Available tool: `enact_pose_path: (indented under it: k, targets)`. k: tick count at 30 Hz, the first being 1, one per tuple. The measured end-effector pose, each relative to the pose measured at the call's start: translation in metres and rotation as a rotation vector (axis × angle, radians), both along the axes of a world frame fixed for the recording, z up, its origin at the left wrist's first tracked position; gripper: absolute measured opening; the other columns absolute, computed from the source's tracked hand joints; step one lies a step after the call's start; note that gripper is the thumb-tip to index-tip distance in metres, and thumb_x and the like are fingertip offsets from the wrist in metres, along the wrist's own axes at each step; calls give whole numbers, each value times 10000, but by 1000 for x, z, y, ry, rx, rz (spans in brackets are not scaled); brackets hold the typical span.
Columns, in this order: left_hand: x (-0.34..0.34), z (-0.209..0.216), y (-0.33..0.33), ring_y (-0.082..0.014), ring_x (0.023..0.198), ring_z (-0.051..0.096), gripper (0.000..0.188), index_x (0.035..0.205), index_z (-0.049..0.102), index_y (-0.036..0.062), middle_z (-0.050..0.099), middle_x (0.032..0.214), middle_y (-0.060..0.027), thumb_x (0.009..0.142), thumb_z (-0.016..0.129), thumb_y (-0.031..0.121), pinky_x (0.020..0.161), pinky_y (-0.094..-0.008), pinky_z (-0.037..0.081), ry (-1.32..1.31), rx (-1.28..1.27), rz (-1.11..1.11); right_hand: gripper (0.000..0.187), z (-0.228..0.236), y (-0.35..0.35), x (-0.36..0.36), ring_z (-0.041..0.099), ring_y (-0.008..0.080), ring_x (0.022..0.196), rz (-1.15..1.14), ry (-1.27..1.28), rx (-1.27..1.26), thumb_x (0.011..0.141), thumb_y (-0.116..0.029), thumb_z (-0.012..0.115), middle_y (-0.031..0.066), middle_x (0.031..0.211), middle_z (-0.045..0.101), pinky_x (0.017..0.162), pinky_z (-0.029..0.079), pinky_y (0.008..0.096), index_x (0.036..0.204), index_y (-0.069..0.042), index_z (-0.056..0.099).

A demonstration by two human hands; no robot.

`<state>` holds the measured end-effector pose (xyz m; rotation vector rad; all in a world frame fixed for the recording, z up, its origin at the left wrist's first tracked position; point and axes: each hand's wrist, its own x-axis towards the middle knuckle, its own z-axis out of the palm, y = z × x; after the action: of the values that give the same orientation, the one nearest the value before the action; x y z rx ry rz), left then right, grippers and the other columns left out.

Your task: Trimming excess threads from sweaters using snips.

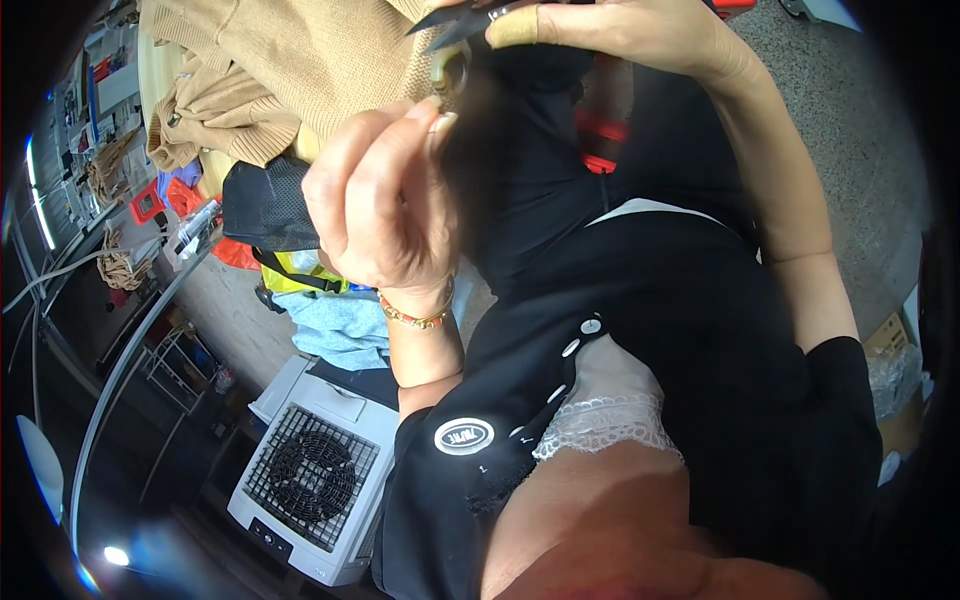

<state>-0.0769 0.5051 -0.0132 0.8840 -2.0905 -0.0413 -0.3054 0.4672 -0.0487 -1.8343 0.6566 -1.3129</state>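
Note:
My left hand (385,195) is raised in the middle, its thumb and fingers pinched together. Just above the fingertips is a small, shiny olive-brown curved piece (450,70), perhaps a button. Whether the fingers grip this piece or something finer cannot be made out. At the top, my right hand (625,35) is closed around dark scissors (460,22), whose parted blades point left, close above the olive-brown piece. Tape or a bandage wraps one finger of that hand. A beige knitted garment (320,60) lies beside and behind the left hand, reaching up to the blades.
The knitwear rests on a pale wooden table (158,60). Below it are a black mesh item (265,205), a yellow bag (285,278) and light blue cloth (335,325). A white air cooler (320,470) stands at lower left. Speckled floor (800,130) shows at right.

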Motion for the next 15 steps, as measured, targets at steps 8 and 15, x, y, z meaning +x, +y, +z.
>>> enact_pose_path:
  k: [8,15]
  targets:
    - [0,5,-1,-182,799,659,103,940,697,37,663,890,-92,845,735,50,721,-269,520,-100,-48,-97,331,18,-5,-13,589,198,840,65,130,-30,806,-37,731,90,927,647,761,480,297,1135,-40,701]
    - [7,2,0,-176,806,660,151,934,712,45,673,916,-96,798,776,44,704,-265,533,-156,-68,-108,302,-3,-17,2,598,243,824,206,-61,-206,791,-24,714,92,904,620,729,480,310,1092,-49,707]
